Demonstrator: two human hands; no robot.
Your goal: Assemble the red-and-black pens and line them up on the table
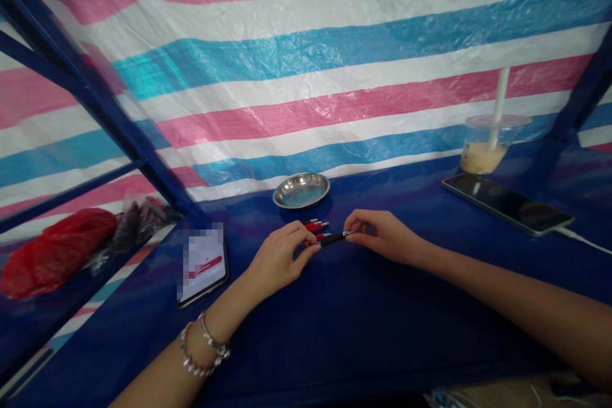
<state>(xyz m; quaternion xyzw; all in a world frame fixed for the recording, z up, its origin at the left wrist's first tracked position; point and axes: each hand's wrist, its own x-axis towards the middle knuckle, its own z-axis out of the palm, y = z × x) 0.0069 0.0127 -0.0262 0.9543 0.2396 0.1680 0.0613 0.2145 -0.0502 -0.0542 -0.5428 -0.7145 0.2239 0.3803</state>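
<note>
A black pen (331, 240) is held level between my two hands, just above the blue table (344, 331). My left hand (282, 254) pinches its left end between thumb and fingers. At the silver tip on the right, the thumb and fingers of my right hand (382, 236) are closed on the pen. Just behind it lie several pens, among them a red pen (316, 227), partly covered by my left hand. A shallow round metal dish (301, 191) stands farther back.
On the left lies a lit phone (205, 264), with a red plastic bag (60, 252) beyond the frame bar. At the right are a dark phone (507, 202) with a white cable and a drink cup (485, 146) with a straw. Striped sheeting hangs behind.
</note>
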